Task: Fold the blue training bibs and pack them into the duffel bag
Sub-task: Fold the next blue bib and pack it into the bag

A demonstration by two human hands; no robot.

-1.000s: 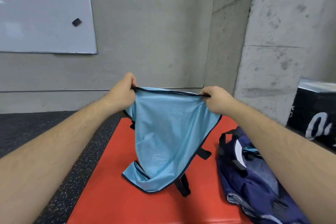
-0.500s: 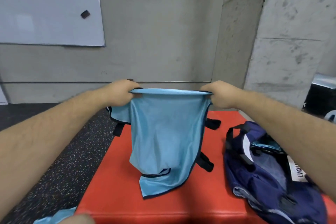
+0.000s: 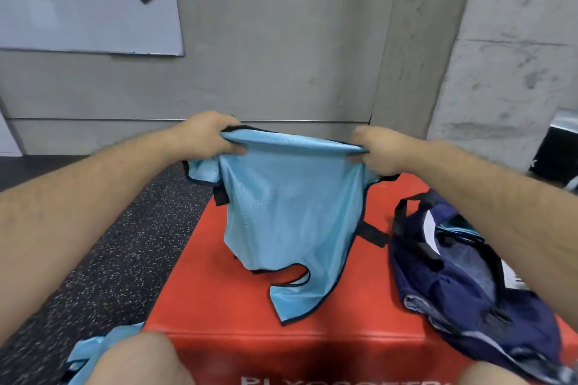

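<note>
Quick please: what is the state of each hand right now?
Left hand: closed, holding the top edge of the light blue mesh training bib.
Right hand: closed, holding the same bib's top edge at the other end.

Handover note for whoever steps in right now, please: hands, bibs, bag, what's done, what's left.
Left hand and right hand each grip a top corner of a light blue mesh bib with dark trim, above the red padded box.
Navy fabric duffel bag lies open on the box; light blue cloth shows inside.
Second light blue bib lies lower left, beside the box.
To do: fold held bib, pack it, then the other.
</note>
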